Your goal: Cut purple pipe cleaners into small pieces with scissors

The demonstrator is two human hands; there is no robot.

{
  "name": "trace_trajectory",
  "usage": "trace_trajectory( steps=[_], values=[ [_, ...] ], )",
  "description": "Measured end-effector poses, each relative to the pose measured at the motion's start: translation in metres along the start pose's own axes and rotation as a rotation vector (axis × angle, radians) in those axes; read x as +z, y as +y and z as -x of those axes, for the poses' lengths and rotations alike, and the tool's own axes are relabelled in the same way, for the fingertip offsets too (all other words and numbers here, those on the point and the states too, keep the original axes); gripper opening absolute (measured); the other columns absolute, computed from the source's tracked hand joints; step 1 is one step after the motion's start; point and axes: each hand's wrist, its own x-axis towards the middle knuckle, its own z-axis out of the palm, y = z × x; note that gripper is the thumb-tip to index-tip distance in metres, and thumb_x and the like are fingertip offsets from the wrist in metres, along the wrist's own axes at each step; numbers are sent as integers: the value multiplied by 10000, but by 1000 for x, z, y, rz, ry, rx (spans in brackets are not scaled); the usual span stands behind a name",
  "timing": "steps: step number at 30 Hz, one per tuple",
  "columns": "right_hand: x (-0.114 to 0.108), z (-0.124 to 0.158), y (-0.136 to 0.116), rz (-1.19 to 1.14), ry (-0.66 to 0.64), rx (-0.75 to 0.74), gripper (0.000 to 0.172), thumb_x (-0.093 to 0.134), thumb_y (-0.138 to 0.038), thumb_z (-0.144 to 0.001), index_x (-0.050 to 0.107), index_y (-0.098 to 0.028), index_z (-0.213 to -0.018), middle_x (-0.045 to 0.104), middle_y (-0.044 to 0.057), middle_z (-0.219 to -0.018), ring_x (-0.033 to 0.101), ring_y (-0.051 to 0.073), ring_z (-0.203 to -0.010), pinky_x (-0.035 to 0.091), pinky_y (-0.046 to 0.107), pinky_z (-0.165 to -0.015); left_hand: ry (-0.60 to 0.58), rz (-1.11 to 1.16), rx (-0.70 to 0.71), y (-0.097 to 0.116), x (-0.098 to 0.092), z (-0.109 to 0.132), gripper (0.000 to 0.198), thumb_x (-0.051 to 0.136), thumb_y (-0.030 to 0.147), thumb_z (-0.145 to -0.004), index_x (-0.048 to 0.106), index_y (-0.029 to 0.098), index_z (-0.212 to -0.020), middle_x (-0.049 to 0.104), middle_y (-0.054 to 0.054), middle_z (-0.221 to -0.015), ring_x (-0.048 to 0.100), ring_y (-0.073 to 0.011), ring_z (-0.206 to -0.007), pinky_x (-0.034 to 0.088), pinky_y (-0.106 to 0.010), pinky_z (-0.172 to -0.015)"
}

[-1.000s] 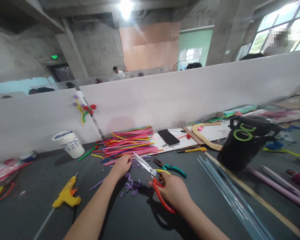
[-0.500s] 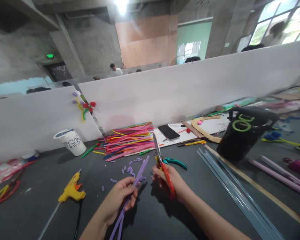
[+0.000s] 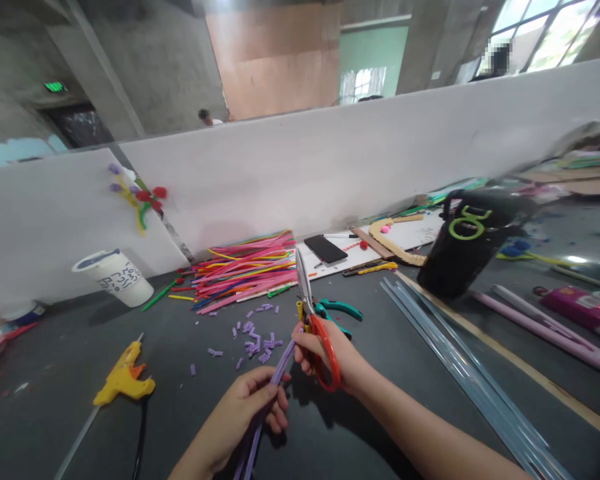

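Observation:
My left hand (image 3: 257, 407) is closed around a few purple pipe cleaners (image 3: 281, 368), which slant up to the right. My right hand (image 3: 325, 350) holds red-handled scissors (image 3: 326, 353), blades pointing up and looking nearly closed. The fingertips of that hand touch the upper ends of the pipe cleaners. Several short cut purple pieces (image 3: 250, 330) lie scattered on the dark table beyond my left hand. Just behind the scissors are teal-handled pliers (image 3: 343, 310), partly covered by my right hand.
Multicoloured pipe cleaners (image 3: 250, 270) lie in a pile at the back, beside a phone (image 3: 326, 249). A yellow glue gun (image 3: 125, 377) and a white cup (image 3: 117, 280) are on the left. Clear sticks (image 3: 445, 353) and a black bottle (image 3: 460, 257) stand or lie on the right.
My right hand has come to the tips of the pipe cleaners and now touches them. More short purple pieces seem to lie on the table. The view has shifted a little.

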Motion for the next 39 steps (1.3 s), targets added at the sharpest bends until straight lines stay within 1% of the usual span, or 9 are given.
trace_trajectory(
  steps=[3,6,8,11,19,21,28,34,39],
  values=[
    [9,4,4,9,-41,20,231,558,-372,-705,474,-157,-717,537,-46,-486,462,61,-355,355,161,-350,97,-26,90,-1,2,-1,238,514,316,-781,584,136,-921,602,-34,-686,580,-118,-568,461,-228,-527],
    [18,7,9,36,-90,27,244,582,-375,-691,482,-154,-716,525,-57,-476,457,53,-359,363,159,-365,202,-143,172,-2,5,-1,231,554,329,-746,615,142,-867,581,-11,-634,528,-90,-469,406,-189,-410],
    [21,8,10,57,-92,12,248,599,-373,-678,485,-155,-707,511,-67,-469,455,51,-365,365,159,-373,262,-197,176,-2,6,-1,225,576,339,-722,631,136,-802,556,7,-570,486,-71,-406,361,-170,-358],
    [20,8,10,83,-24,-24,267,619,-387,-660,474,-166,-696,499,-76,-461,454,56,-364,361,165,-372,331,-174,147,-1,8,0,225,588,353,-703,628,134,-736,542,19,-519,461,-62,-371,339,-159,-333],
    [19,10,9,28,-78,29,305,595,-435,-665,456,-168,-705,519,-57,-495,476,74,-397,397,199,-416,258,-34,128,0,9,0,238,580,343,-713,642,116,-747,573,-8,-561,476,-65,-394,368,-163,-350],
    [21,10,11,92,-87,20,266,590,-398,-673,460,-167,-695,497,-63,-479,453,70,-386,374,190,-402,274,-50,133,0,10,0,232,587,338,-705,640,113,-723,577,-12,-570,475,-65,-394,367,-166,-352],
    [18,7,17,358,-9,-109,117,590,-232,-661,496,-162,-677,462,-67,-522,418,67,-434,334,180,-425,389,-64,108,0,7,1,219,602,348,-672,603,130,-653,528,31,-487,384,-30,-330,246,-129,-298],
    [20,9,16,339,-29,-69,69,540,-179,-668,472,-171,-661,435,-79,-472,401,59,-380,317,173,-391,328,-83,91,0,10,2,198,589,319,-693,608,123,-673,551,18,-503,412,-40,-334,280,-139,-309],
    [20,8,16,239,-69,-9,114,552,-236,-676,454,-179,-670,446,-82,-440,397,61,-358,321,165,-357,268,-49,90,1,11,2,230,561,325,-729,605,111,-658,544,10,-491,416,-40,-338,313,-147,-335]
  ],
)
